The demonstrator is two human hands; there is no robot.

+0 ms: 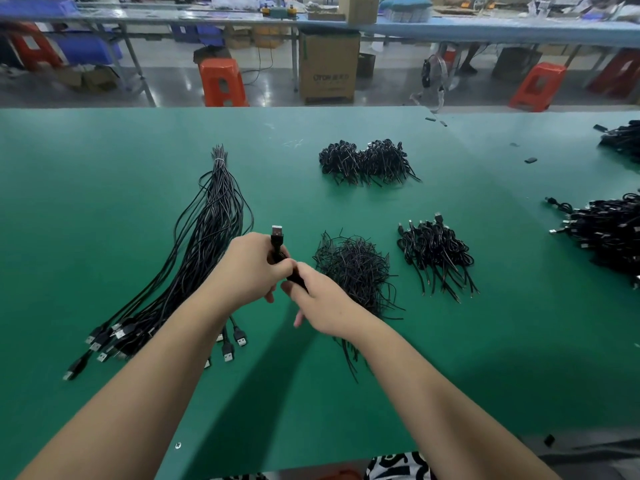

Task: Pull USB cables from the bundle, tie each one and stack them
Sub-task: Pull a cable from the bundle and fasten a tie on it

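Observation:
A long bundle of black USB cables (211, 237) lies on the green table (104, 202) at the left, tied at its far end, plugs fanned out near me. My left hand (252, 268) grips a coiled black USB cable (277, 240), its silver plug pointing up and away. My right hand (315, 299) pinches the same cable's lower part just right of my left hand. A loose heap of thin black tie wires (353, 268) lies directly behind my right hand. A stack of tied cables (434, 251) sits to its right.
Another pile of tied cables (367, 162) lies at the table's far middle. More black cable heaps (609, 237) sit at the right edge. Small black scraps (530, 160) dot the far right. Beyond the table stand orange stools (223, 83) and a cardboard box (329, 69).

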